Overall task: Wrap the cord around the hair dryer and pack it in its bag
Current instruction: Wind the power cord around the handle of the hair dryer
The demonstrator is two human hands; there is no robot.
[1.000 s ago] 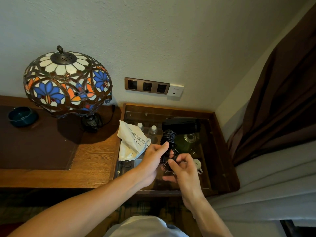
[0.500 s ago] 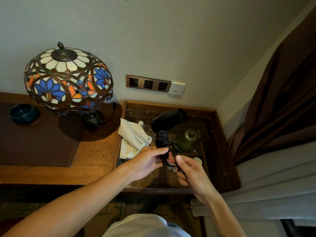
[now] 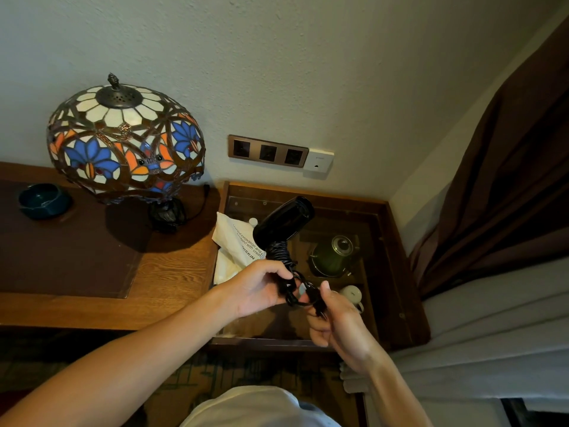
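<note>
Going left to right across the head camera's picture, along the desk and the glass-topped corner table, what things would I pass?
Dark teal bowl → stained-glass lamp → white printed bag → black hair dryer held up by the left hand → green pot → brown curtain.

Black hair dryer [image 3: 284, 221], held aloft, nozzle tilted up-right; black cord [image 3: 278, 252] coiled round handle, loose end trailing below. White printed bag [image 3: 237, 245] lying crumpled behind.

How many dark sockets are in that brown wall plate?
3, side by side in the brown wall plate: left, middle, right. A white plate adjoins its right end.
</note>
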